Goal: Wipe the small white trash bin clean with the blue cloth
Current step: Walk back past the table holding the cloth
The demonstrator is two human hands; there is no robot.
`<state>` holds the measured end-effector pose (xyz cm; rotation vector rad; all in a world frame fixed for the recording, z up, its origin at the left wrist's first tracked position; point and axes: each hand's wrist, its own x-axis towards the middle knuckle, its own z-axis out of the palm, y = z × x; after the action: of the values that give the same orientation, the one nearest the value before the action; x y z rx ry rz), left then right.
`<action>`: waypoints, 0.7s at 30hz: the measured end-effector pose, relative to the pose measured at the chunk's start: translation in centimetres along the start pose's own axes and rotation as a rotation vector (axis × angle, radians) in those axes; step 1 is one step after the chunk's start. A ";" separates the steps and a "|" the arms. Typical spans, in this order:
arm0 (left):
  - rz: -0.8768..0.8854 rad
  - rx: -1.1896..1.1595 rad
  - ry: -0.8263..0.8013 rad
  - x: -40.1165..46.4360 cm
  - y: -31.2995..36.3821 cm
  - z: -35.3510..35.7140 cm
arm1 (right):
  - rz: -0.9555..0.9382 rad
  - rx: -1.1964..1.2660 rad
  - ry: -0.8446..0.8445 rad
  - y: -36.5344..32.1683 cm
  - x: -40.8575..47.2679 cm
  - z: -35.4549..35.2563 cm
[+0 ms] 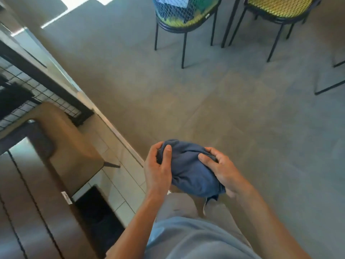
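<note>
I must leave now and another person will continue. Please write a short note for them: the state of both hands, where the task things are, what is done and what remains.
Left hand: grips the left end of the blue cloth.
Right hand: grips its right end.
The cloth is bunched between both hands, held above the floor in front of the body.
The white trash bin is not in view.
Done: the cloth is in hand.
Left: find the bin and wipe it clean.

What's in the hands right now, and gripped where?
The bunched blue cloth, held by both: left hand grips its left end, right hand its right side.
</note>
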<state>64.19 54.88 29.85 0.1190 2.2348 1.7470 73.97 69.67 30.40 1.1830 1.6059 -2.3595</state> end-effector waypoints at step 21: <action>-0.044 -0.162 0.476 13.1 1.8 5.9 | 0.018 -0.237 -0.388 -11.7 18.9 0.6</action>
<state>53.14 64.09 27.94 -0.4203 2.3600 2.0944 55.19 81.32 28.02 0.6437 1.6631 -2.1403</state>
